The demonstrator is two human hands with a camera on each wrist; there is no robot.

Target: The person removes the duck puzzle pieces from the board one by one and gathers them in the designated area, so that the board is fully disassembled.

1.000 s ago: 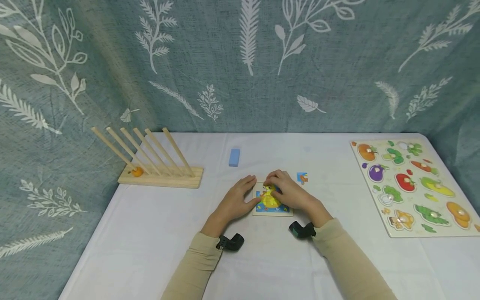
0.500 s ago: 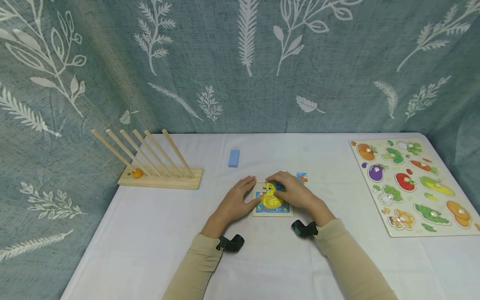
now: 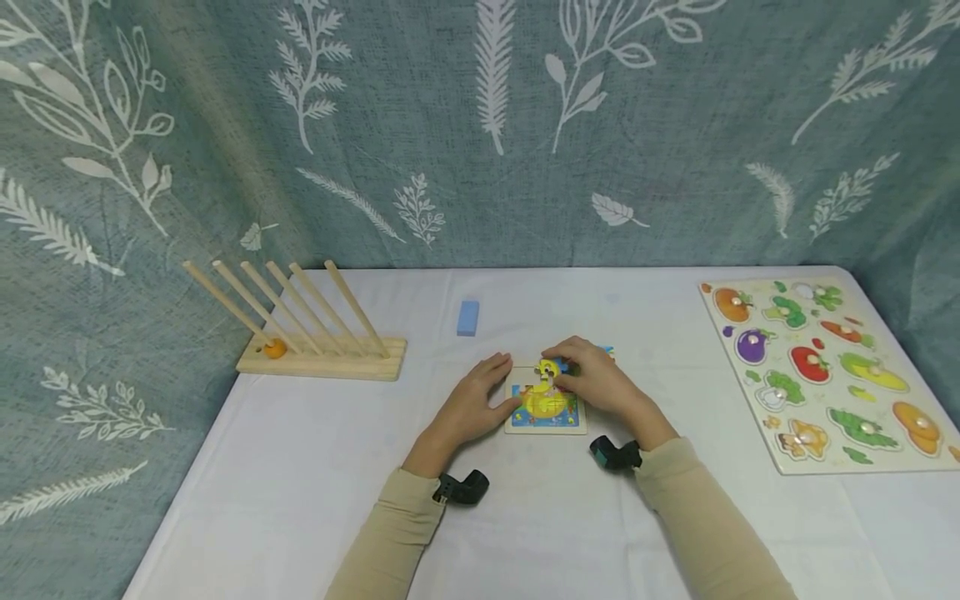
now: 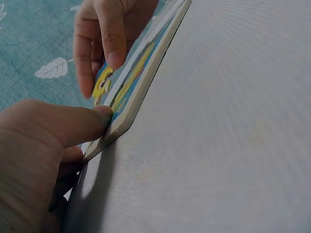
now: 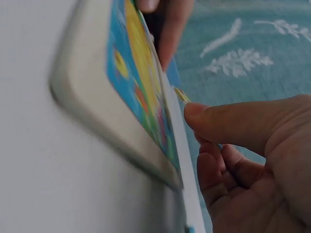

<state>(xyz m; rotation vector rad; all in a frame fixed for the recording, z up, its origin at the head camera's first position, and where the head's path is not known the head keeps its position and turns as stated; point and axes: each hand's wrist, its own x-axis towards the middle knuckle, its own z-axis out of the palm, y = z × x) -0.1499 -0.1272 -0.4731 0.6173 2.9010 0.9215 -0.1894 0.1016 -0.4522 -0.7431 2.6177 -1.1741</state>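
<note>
In the head view, a small square jigsaw puzzle [image 3: 546,430] with a yellow duck on blue lies on the white table. Bare wood shows in its upper left. My left hand [image 3: 468,404] holds the puzzle's left side, its thumb [image 4: 90,121] on the frame in the left wrist view. Just above the puzzle's upper right, my right hand [image 3: 596,377] pinches a puzzle piece [image 3: 550,369] bearing the duck's head. In the left wrist view that piece is tilted and raised off the board. Another blue puzzle piece [image 3: 611,351] peeks out behind my right hand, mostly hidden.
A blue block [image 3: 468,318] lies farther back. At the left stands a wooden rack [image 3: 322,361] of upright pegs, with an orange bead [image 3: 275,348] at one peg's foot. A large vegetable peg puzzle [image 3: 817,383] covers the right side. A patterned curtain [image 3: 525,192] hangs behind.
My right hand has moved a little right, lifting the duck-head piece out of the puzzle and uncovering bare wood. It now covers most of the loose piece. My left hand has stayed put.
</note>
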